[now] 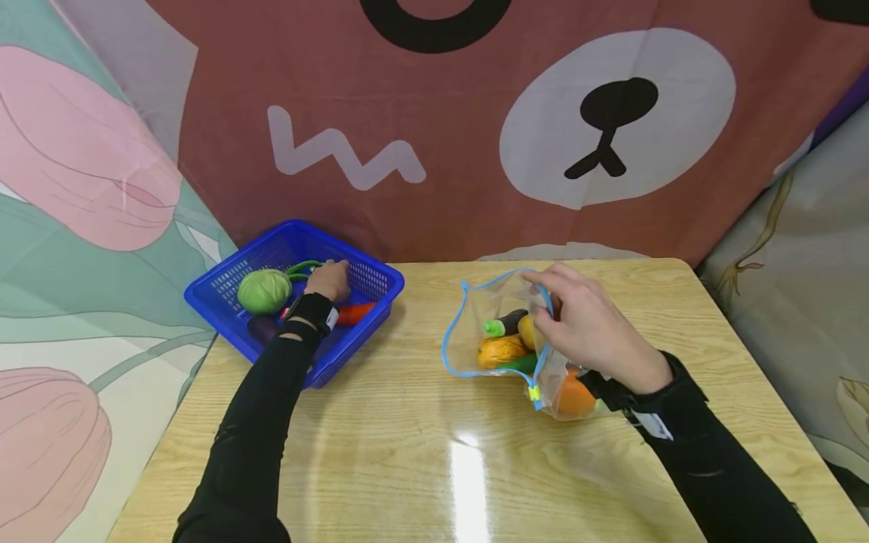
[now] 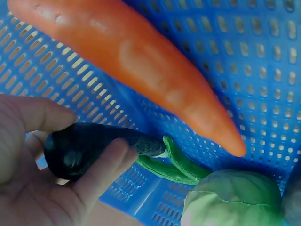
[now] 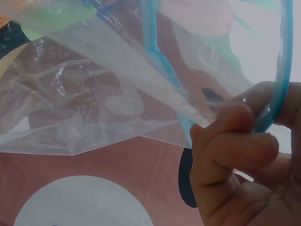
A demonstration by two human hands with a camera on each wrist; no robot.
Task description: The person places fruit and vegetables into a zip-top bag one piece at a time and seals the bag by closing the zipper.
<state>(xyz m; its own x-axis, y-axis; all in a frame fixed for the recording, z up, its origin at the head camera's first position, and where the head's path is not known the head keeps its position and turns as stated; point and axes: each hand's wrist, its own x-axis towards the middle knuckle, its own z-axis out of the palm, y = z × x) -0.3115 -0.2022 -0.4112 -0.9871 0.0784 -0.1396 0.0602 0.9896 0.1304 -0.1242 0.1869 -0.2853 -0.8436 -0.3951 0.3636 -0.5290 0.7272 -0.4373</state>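
My left hand [image 1: 330, 280] reaches into the blue basket [image 1: 326, 369]. In the left wrist view its fingers and thumb grip a long, blackish vegetable [image 2: 89, 148], whose kind I cannot tell. Beside it lie thin green peppers [image 2: 181, 162], a pale green cabbage [image 1: 264, 292] and an orange carrot [image 1: 356, 313]. A dark purple vegetable [image 1: 262, 329] is partly hidden near the basket's left wall. With curled fingers my right hand [image 1: 597, 328] pinches the blue-edged rim of a clear zip bag [image 1: 468, 320], its mouth held open.
Inside the bag are a dark vegetable with a green end [image 1: 505, 323], a wrinkled yellow-orange one [image 1: 501, 351], a green piece [image 1: 521, 364] and an orange one [image 1: 575, 394]. A yellow slider [image 1: 534, 393] sits on the zip. Behind the wooden table [image 1: 394, 452] hangs a printed cloth [image 1: 441, 219].
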